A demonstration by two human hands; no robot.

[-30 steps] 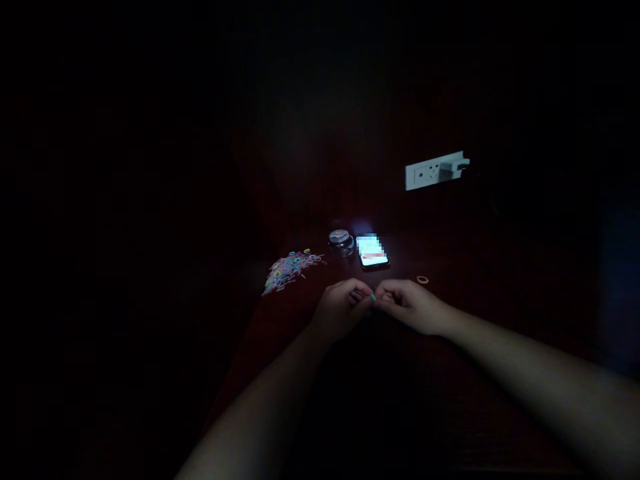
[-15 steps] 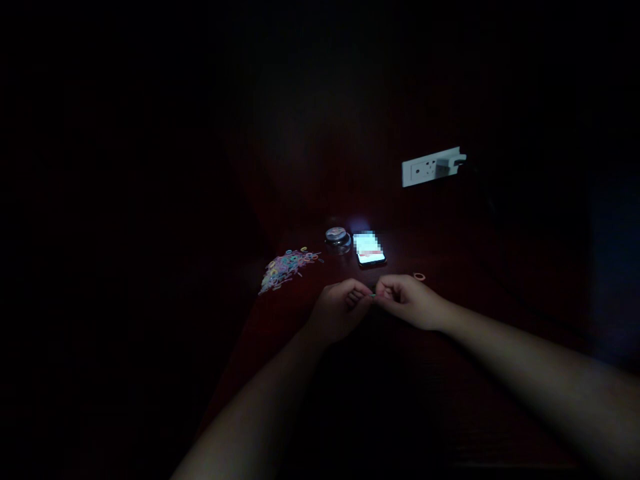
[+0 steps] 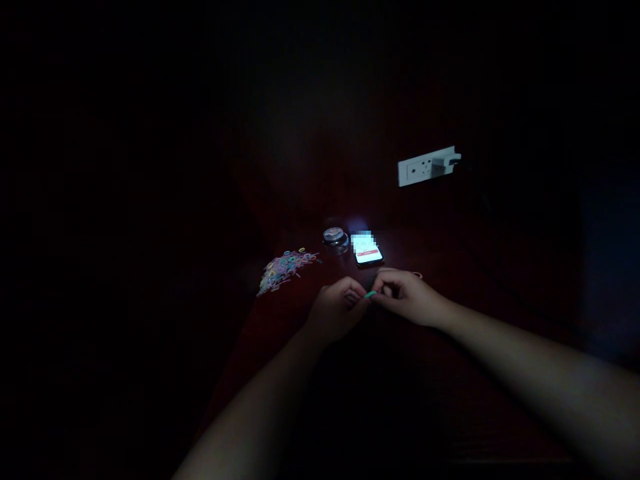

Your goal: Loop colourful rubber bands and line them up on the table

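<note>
The scene is very dark. My left hand and my right hand meet over a dark red table, fingers curled and pinched together. Between the fingertips shows a small green rubber band, held by both hands. A heap of small coloured rubber bands lies to the left of my left hand. A single orange band peeks out just behind my right hand.
A lit phone lies beyond my hands, with a small glass jar to its left. On the wall at the back right is a white socket strip with a charger plugged in. Everything else is black.
Both hands have shifted slightly up and away from me. The green band shows more between the fingertips now. My right hand now covers part of the orange band.
</note>
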